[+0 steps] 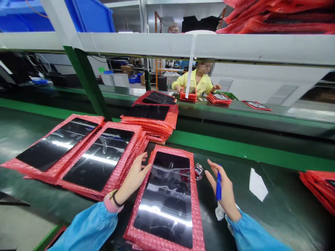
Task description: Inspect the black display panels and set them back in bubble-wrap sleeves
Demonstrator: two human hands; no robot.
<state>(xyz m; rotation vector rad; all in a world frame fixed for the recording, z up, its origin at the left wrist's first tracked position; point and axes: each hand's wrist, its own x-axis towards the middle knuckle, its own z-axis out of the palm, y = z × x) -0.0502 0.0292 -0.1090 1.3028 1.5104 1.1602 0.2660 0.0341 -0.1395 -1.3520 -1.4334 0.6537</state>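
A glossy black panel lies on pink bubble wrap in front of me. At its left edge is my left hand, fingers apart and nothing held. To the right of the panel, my right hand has a blue pen in it, with thumb and index finger spread. Between the panel and that hand sits a small metallic object. White crumpled material shows under my right wrist. Two more black panels, one at far left and one nearer, rest on pink wrap.
Behind the panels stands a stack of red-wrapped panels. A white paper piece lies at right, near more red wraps. A green post rises at left below a white shelf. A person in yellow works across the line.
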